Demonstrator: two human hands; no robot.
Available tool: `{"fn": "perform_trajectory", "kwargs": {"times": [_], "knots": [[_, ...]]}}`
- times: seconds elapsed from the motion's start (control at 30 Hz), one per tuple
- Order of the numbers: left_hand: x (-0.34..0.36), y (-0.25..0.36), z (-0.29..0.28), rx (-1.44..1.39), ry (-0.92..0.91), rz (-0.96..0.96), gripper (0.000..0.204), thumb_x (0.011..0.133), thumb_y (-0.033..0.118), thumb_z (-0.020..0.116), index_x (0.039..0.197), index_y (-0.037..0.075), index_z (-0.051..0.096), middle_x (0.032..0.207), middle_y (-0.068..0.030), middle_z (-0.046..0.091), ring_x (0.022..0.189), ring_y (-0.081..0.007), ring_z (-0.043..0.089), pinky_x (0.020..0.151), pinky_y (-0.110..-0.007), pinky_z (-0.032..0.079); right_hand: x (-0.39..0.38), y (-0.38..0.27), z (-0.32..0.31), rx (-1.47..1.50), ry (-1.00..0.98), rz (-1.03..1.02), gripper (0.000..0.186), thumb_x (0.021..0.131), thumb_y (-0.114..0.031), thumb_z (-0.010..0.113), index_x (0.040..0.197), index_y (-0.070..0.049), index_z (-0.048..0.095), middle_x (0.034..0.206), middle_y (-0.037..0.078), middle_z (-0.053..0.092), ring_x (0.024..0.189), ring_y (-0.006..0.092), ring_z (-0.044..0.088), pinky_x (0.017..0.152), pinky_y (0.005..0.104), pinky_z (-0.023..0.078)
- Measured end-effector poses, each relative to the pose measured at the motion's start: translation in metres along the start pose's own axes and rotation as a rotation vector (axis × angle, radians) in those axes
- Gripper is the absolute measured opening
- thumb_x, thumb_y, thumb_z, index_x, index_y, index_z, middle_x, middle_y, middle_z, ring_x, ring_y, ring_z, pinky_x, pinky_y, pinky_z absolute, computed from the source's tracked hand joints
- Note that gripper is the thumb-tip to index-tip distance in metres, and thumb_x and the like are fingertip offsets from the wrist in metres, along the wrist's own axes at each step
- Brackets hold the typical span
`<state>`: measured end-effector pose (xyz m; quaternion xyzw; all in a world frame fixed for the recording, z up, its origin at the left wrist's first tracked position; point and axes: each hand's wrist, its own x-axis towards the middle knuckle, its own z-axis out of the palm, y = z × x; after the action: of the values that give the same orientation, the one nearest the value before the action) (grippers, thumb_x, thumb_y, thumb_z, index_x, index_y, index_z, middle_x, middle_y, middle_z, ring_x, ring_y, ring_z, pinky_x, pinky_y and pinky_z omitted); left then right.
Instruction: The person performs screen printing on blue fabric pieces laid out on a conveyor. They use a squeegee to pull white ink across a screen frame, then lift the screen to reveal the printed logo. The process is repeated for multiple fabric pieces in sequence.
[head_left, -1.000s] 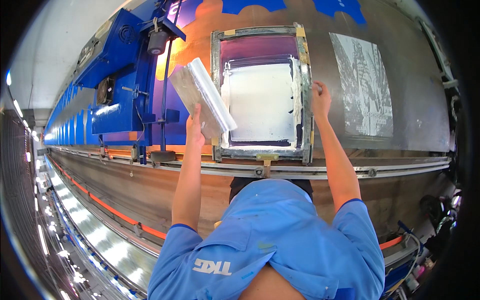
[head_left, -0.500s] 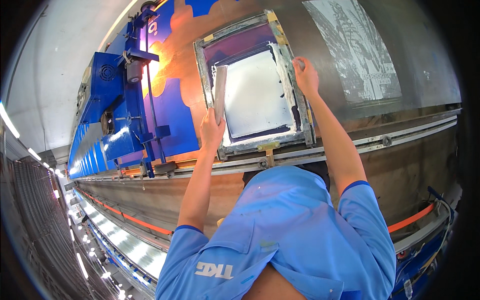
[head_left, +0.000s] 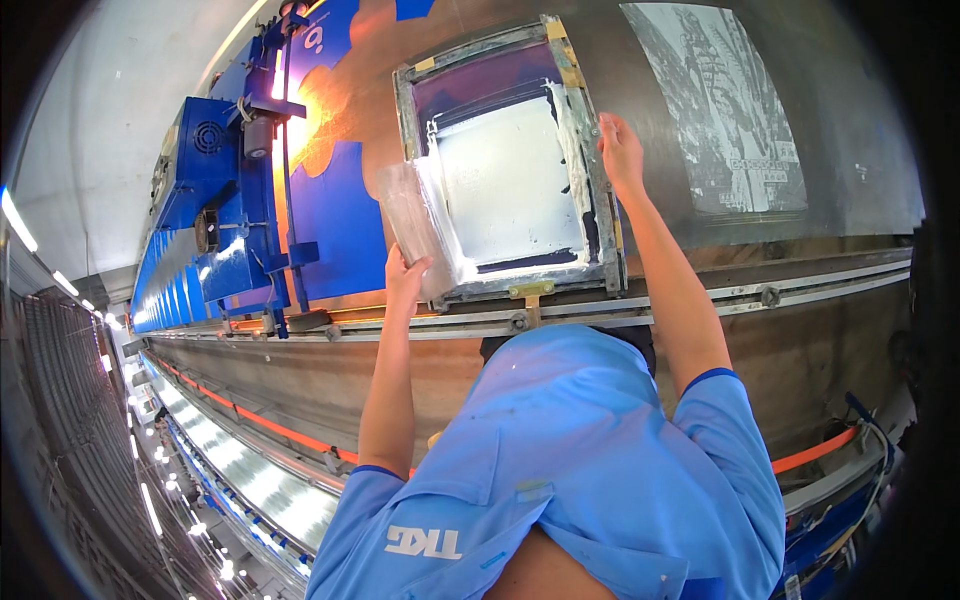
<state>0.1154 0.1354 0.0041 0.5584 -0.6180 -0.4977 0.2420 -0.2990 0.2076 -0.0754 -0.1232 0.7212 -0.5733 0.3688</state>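
A screen printing frame (head_left: 608,235) with a mesh coated in white ink lies on the table in front of me. Purple mesh shows at its far end. My left hand (head_left: 405,280) is closed round the near end of a wide squeegee (head_left: 408,215) with a pale, ink-smeared face. The squeegee leans over the frame's left rail, its right edge along the white ink. At the frame's far right side, my right hand (head_left: 622,160) is closed with its fingertips against the outer rail. Its grip is partly hidden by the hand itself.
A blue machine (head_left: 215,160) with a glowing orange heater stands at the left. Blue printed pieces (head_left: 345,225) lie beside it. A grey-and-white printed picture (head_left: 725,110) lies right of the frame. A metal rail (head_left: 690,300) runs along the table's near edge.
My left hand has moved left and nearer to me. The squeegee, edge-on before, has turned to show its broad face and shifted onto the frame's left side. My right hand stays at the frame.
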Motion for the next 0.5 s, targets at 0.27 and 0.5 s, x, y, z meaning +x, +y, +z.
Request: {"fn": "perform_trajectory", "kwargs": {"times": [0.27, 0.5], "knots": [[-0.068, 0.063, 0.109, 0.428, -0.146, 0.022, 0.035, 0.089, 0.009, 0.069, 0.124, 0.006, 0.063, 0.107, -0.0127, 0.072, 0.086, -0.0198, 0.07, 0.077, -0.035, 0.053, -0.004, 0.004, -0.067, 0.174, 0.189, -0.119, 0.041, 0.104, -0.039, 0.056, 0.13, -0.009, 0.064, 0.094, -0.001, 0.063, 0.082, 0.0069, 0.054, 0.071, 0.0226, 0.045], [-0.108, 0.062, 0.118, 0.697, -0.314, 0.687, 0.052, 0.074, 0.002, 0.067, 0.125, 0.014, 0.066, 0.124, -0.0038, 0.072, 0.107, -0.0219, 0.07, 0.079, -0.038, 0.05, -0.115, -0.072, -0.143, 0.083, 0.0, -0.385, 0.031, 0.108, -0.025, 0.052, 0.127, -0.004, 0.066, 0.095, 0.001, 0.067, 0.089, 0.0102, 0.059, 0.081, 0.0258, 0.047]]}}
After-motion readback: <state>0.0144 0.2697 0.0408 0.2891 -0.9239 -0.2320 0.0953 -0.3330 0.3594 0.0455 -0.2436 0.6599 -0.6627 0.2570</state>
